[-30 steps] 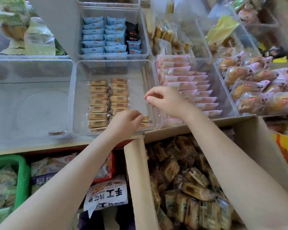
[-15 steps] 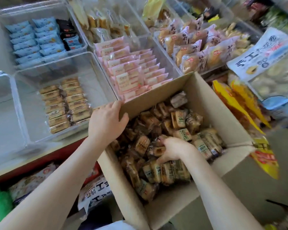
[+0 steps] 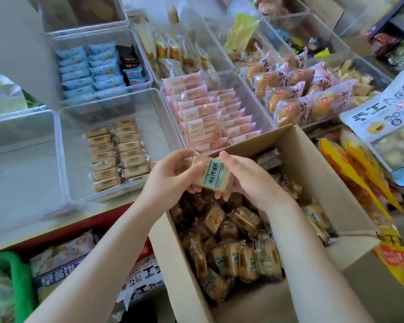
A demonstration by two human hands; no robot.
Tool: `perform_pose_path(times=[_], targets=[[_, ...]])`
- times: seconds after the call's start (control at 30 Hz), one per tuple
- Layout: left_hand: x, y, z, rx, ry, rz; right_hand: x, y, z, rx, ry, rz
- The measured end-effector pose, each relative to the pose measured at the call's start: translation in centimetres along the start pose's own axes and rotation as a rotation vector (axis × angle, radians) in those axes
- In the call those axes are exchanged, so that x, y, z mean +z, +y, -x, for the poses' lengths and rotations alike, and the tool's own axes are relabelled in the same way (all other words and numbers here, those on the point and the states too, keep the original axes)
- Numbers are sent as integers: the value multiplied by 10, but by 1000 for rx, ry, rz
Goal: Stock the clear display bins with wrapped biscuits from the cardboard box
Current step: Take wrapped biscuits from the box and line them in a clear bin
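Note:
An open cardboard box (image 3: 331, 187) at lower right holds a heap of wrapped brown biscuits (image 3: 238, 250). Above its far left corner both hands hold one wrapped biscuit pack (image 3: 211, 174) with a pale green label. My left hand (image 3: 173, 176) grips its left side, thumb on top. My right hand (image 3: 250, 178) grips its right side, fingers curled under. Just left of the box, a clear display bin (image 3: 154, 108) holds two neat rows of the same biscuits (image 3: 117, 152); its right half is bare.
A clear bin (image 3: 21, 164) stands further left. Bins of pink packs (image 3: 210, 120), blue packs (image 3: 89, 68) and bread rolls (image 3: 296, 99) fill the shelf behind. Yellow bags (image 3: 359, 183) lie right of the box. A green basket (image 3: 21, 283) and bagged goods sit under the shelf.
My left hand left the box edge and my right hand rose out of the heap. Both now hold one biscuit pack above the box's far corner.

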State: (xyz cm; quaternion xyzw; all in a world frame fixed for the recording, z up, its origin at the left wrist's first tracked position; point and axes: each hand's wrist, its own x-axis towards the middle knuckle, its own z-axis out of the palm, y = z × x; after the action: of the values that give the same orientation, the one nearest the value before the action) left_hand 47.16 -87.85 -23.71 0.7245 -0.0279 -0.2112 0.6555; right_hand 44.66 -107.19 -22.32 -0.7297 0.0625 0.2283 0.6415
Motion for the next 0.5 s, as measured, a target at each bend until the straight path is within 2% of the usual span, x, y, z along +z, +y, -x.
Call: perform_pose_path(times=[0.07, 0.13, 0.2, 0.27, 0.4, 0.5], targets=[[-17, 0, -4, 51, 50, -14, 6, -8, -14, -42, 12, 121], [-39, -11, -14, 69, 172, -25, 13, -18, -29, -108, 57, 211], [-65, -35, -28, 19, 338, -23, 20, -32, -52, -138, 104, 259], [-88, -60, -38, -80, 425, -195, 26, -45, -87, -151, 135, 376], [-111, -94, -46, -359, 313, -706, 52, -53, -170, -134, -6, 830], [-114, -106, -52, -393, 313, -882, 73, -42, -218, -103, -96, 1311]])
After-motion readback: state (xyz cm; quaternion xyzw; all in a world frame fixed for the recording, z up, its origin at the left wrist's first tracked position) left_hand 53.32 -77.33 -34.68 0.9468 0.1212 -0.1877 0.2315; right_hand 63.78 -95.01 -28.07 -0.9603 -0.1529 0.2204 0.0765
